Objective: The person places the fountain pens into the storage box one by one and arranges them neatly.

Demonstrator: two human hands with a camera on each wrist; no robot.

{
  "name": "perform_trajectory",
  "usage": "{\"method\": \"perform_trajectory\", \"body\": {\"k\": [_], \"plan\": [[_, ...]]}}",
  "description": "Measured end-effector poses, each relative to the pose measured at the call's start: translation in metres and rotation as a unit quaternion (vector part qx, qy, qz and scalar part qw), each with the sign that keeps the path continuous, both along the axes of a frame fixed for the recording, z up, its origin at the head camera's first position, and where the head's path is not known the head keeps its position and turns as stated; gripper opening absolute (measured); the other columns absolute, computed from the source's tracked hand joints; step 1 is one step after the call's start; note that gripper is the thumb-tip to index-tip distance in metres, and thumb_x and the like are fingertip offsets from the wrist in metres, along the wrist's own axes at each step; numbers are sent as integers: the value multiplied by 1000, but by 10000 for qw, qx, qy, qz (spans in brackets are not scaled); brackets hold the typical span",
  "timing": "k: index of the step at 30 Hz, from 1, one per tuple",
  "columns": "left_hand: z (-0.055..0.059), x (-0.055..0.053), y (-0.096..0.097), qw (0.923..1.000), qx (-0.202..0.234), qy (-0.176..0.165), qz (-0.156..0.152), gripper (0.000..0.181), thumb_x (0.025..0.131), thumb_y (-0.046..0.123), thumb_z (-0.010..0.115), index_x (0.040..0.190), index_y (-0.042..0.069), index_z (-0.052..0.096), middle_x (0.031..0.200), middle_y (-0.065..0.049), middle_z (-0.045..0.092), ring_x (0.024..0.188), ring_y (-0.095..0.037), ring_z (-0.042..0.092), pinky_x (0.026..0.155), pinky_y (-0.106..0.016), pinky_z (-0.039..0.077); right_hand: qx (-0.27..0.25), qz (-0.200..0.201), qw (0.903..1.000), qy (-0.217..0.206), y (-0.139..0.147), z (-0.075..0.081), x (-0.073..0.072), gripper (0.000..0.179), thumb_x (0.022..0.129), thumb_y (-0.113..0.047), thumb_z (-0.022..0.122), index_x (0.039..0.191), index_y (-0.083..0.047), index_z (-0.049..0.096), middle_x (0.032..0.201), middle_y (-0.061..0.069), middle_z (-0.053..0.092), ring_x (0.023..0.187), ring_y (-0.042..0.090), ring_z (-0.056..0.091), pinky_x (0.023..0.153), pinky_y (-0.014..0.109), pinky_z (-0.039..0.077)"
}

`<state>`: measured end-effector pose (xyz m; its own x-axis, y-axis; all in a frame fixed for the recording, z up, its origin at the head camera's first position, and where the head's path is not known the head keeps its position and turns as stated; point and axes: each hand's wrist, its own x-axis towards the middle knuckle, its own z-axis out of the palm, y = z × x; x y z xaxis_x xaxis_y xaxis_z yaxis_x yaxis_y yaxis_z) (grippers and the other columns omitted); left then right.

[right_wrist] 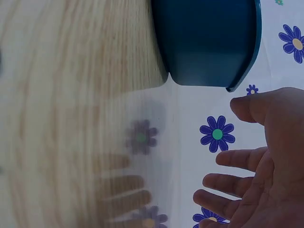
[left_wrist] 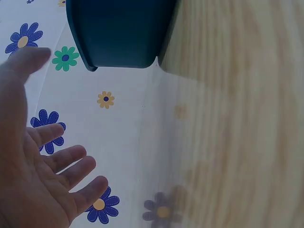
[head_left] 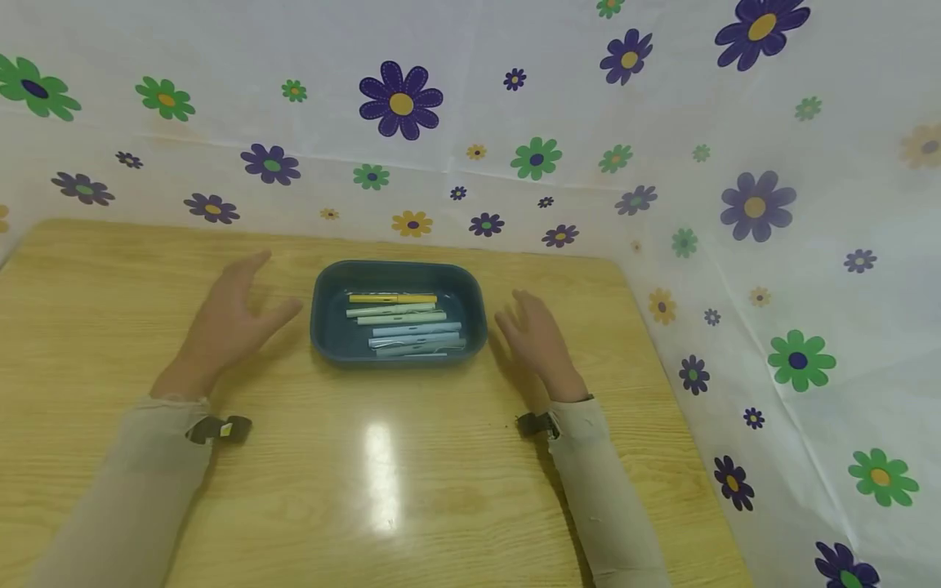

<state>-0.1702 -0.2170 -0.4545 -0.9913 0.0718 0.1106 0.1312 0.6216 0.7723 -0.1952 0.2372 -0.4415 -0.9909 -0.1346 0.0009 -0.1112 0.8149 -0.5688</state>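
Observation:
A dark blue-green plastic bin (head_left: 400,359) stands on the wooden table with several pens lying in it. One yellow pen (head_left: 393,299) is at the back, pale green pens (head_left: 391,310) lie in the middle, and light blue pens (head_left: 416,330) are nearer the front. To the left of the bin is my left hand (head_left: 229,317), fingers spread and thumb pointing at the bin's side. My right hand (head_left: 534,336) hovers beside the bin's right end, palm toward it, fingers loosely extended. Both wrist views show empty palms, apart from the bin wall (left_wrist: 121,33).
The glossy wooden table (head_left: 309,506) carries a bright light reflection in front of the bin. A white flower-printed sheet (head_left: 456,106) hangs behind the table and along its right side. Each wrist wears a black strap (head_left: 220,429) with a small camera.

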Motion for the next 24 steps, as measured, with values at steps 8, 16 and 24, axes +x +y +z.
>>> {"method": "perform_trajectory", "body": {"k": [8, 16, 24], "plan": [[-3, 0, 6, 9967, 538, -489, -369, 89, 97, 54, 67, 167, 28, 17, 170, -13, 23, 153, -43, 24, 117, -74, 20, 19, 27, 9999, -128, -1, -4, -1, 61, 107, -39, 55, 153, -2, 44, 158, 19, 44, 146, 37, 41, 123, 50, 31], [-3, 3, 17, 9887, 1075, -672, -799, 88, 99, 39, 71, 167, 20, 18, 168, -15, 26, 152, -40, 28, 121, -62, 28, -157, 111, 9998, -60, 1, -10, 3, 54, 106, -37, 57, 148, -2, 51, 146, 17, 57, 126, 34, 60, 110, 48, 48], [-2, 4, 20, 9760, 1730, -941, -932, 84, 100, 29, 71, 166, 22, 19, 167, -13, 28, 152, -36, 30, 121, -55, 32, -91, 298, 9994, 114, 1, -10, -1, 51, 106, -35, 58, 146, -3, 53, 142, 18, 60, 125, 34, 61, 109, 48, 49]]}}
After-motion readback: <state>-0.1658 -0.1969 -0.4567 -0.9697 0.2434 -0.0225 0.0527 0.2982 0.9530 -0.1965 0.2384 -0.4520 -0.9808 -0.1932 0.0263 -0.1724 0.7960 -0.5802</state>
